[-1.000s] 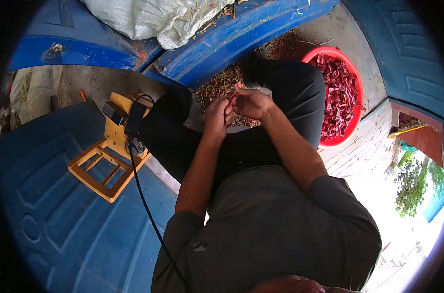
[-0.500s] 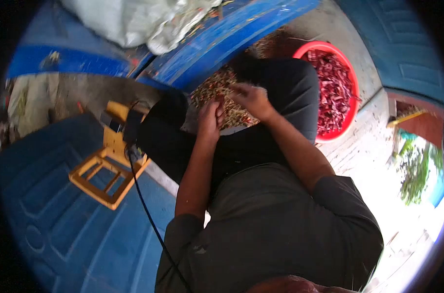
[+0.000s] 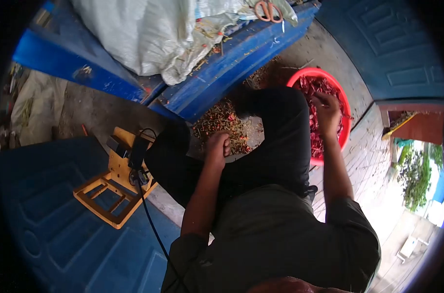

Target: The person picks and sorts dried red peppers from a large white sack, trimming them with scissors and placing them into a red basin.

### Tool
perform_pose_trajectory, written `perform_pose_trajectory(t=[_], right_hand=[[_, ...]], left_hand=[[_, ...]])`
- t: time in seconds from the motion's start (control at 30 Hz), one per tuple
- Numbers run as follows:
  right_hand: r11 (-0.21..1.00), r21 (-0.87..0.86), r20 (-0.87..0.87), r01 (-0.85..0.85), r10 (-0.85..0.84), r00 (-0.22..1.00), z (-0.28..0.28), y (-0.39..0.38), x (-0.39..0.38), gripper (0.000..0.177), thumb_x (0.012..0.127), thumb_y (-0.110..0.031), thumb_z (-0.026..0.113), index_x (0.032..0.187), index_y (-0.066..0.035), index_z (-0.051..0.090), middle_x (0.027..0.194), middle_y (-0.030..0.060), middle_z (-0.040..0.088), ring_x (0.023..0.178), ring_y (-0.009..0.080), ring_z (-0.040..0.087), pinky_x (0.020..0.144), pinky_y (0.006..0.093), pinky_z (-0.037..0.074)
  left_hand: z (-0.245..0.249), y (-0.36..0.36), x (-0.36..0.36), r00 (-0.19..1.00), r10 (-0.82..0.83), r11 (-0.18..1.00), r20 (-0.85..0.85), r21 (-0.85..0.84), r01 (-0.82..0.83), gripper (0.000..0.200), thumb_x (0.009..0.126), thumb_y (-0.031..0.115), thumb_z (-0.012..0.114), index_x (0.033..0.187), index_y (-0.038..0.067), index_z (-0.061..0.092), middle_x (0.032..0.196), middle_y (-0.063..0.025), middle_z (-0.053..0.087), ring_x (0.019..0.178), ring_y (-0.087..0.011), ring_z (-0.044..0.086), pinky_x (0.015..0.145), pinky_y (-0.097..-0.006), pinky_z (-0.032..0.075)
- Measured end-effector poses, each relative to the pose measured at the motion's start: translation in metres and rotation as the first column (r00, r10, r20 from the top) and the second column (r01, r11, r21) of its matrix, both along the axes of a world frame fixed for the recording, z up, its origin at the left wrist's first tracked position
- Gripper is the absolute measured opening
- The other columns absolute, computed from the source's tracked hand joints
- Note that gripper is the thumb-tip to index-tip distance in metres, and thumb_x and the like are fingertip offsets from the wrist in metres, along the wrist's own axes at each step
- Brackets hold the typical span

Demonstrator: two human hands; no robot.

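My left hand is closed in a fist above a pile of dry stems and red bits on the floor between my legs; what it holds is hidden inside the fingers. Out to the right, my right hand hangs over a red basin, its fingers curled together. Whether anything is in that pinch is too small to tell. Dark red dried chili pieces fill much of the basin, which stands beside my right knee.
A blue bench or table in front bears a white woven sack and orange-handled scissors. At left, a yellow wooden frame with a black cable rests by a blue panelled door. Another blue door is at right.
My right hand has moved from beside the left hand, over the stem pile, to above the red basin. My left hand stays closed near the pile. The view has shifted, showing the scissors.
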State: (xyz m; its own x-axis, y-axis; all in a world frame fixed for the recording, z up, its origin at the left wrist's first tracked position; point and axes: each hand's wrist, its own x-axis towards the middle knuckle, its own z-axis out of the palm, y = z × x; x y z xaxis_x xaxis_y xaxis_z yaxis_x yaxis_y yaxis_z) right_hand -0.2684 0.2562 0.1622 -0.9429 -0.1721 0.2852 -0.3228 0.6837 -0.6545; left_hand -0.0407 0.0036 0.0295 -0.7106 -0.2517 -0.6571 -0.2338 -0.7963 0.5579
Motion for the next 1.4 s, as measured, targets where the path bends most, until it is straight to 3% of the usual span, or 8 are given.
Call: perform_pose_trajectory(t=[0.33, 0.57, 0.8, 0.93, 1.0, 1.13, 1.2, 1.4], right_hand=[[0.877, -0.075, -0.083, -0.474, 0.468, 0.88, 0.018, -0.159, -0.035, 0.017, 0.086, -0.012, 0.072, 0.101, -0.004, 0.073, 0.098, 0.0142, 0.069, 0.09, 0.0275, 0.066, 0.081, 0.0355, 0.052], [0.636, 0.442, 0.038, -0.633, 0.692, 0.721, 0.048, -0.357, -0.058, 0.037, 0.088, -0.047, 0.066, 0.11, -0.019, 0.072, 0.086, 0.0127, 0.071, 0.082, 0.0313, 0.069, 0.076, 0.0416, 0.054], [0.421, -0.514, 0.261, -0.747, 0.907, 0.331, 0.103, -0.441, -0.094, 0.052, 0.102, -0.022, 0.05, 0.152, -0.016, 0.04, 0.111, 0.0117, 0.069, 0.065, 0.021, 0.067, 0.056, 0.0343, 0.056], [0.585, -0.065, 0.311, -0.808, 0.781, 0.541, 0.099, -0.41, -0.118, 0.024, 0.098, -0.018, 0.053, 0.11, -0.001, 0.066, 0.079, 0.0103, 0.068, 0.066, 0.0158, 0.064, 0.05, 0.0337, 0.048], [0.607, 0.19, 0.078, -0.772, 0.774, 0.628, 0.054, -0.387, -0.136, 0.027, 0.09, -0.029, 0.067, 0.107, -0.01, 0.07, 0.092, 0.0137, 0.072, 0.089, 0.0265, 0.07, 0.083, 0.0366, 0.054], [0.573, 0.322, 0.076, -0.753, 0.778, 0.624, 0.017, -0.36, -0.127, 0.027, 0.084, -0.02, 0.07, 0.109, -0.011, 0.069, 0.101, 0.0124, 0.071, 0.095, 0.0269, 0.068, 0.089, 0.0386, 0.052], [0.516, 0.552, -0.45, -0.655, 0.845, 0.287, 0.01, -0.366, -0.106, 0.034, 0.078, -0.017, 0.072, 0.112, -0.012, 0.068, 0.115, 0.0096, 0.068, 0.102, 0.0265, 0.065, 0.094, 0.0414, 0.049], [0.379, 0.513, -0.077, -0.77, 0.914, 0.398, 0.032, -0.402, -0.064, 0.029, 0.079, -0.014, 0.067, 0.107, -0.009, 0.061, 0.108, 0.0096, 0.064, 0.098, 0.0336, 0.064, 0.083, 0.0445, 0.052]], left_hand=[[-0.004, -0.002, 0.003, 0.998, -0.034, 0.998, -0.06, 0.056, 0.037, 0.017, 0.095, 0.013, 0.053, 0.105, 0.002, 0.062, 0.068, 0.0023, 0.047, 0.051, -0.0082, 0.04, 0.045, -0.0276, 0.032], [-0.002, -0.011, 0.017, 0.995, 0.101, 0.992, -0.016, 0.078, -0.1, 0.014, 0.093, 0.012, 0.055, 0.102, 0.005, 0.064, 0.067, 0.0037, 0.048, 0.05, -0.0079, 0.04, 0.044, -0.0262, 0.032], [0.002, -0.014, 0.014, 0.994, 0.099, 0.994, -0.041, 0.059, -0.096, 0.016, 0.093, 0.012, 0.055, 0.104, 0.003, 0.062, 0.066, 0.0045, 0.046, 0.051, -0.0068, 0.039, 0.044, -0.0254, 0.03], [0.007, -0.016, 0.012, 0.991, 0.117, 0.989, -0.063, 0.094, -0.11, 0.015, 0.092, 0.011, 0.055, 0.103, 0.004, 0.061, 0.066, 0.0049, 0.045, 0.051, -0.0062, 0.038, 0.044, -0.0246, 0.029], [0.006, -0.016, 0.012, 0.99, 0.12, 0.988, -0.072, 0.105, -0.112, 0.014, 0.091, 0.011, 0.055, 0.102, 0.004, 0.061, 0.066, 0.005, 0.045, 0.05, -0.0059, 0.038, 0.044, -0.0238, 0.028], [0.014, -0.016, 0.012, 0.992, 0.109, 0.99, -0.07, 0.098, -0.102, 0.013, 0.092, 0.013, 0.055, 0.1, 0.004, 0.061, 0.065, 0.0055, 0.044, 0.05, -0.0052, 0.037, 0.043, -0.0228, 0.028], [0.011, -0.013, 0.01, 0.993, 0.099, 0.99, -0.063, 0.105, -0.092, 0.014, 0.092, 0.013, 0.055, 0.101, 0.005, 0.061, 0.065, 0.0057, 0.044, 0.05, -0.0051, 0.037, 0.044, -0.0228, 0.028], [0.003, -0.014, 0.011, 0.992, 0.103, 0.991, -0.072, 0.093, -0.096, 0.018, 0.092, 0.014, 0.056, 0.105, 0.004, 0.062, 0.066, 0.0061, 0.044, 0.051, -0.0055, 0.037, 0.045, -0.0234, 0.029]])
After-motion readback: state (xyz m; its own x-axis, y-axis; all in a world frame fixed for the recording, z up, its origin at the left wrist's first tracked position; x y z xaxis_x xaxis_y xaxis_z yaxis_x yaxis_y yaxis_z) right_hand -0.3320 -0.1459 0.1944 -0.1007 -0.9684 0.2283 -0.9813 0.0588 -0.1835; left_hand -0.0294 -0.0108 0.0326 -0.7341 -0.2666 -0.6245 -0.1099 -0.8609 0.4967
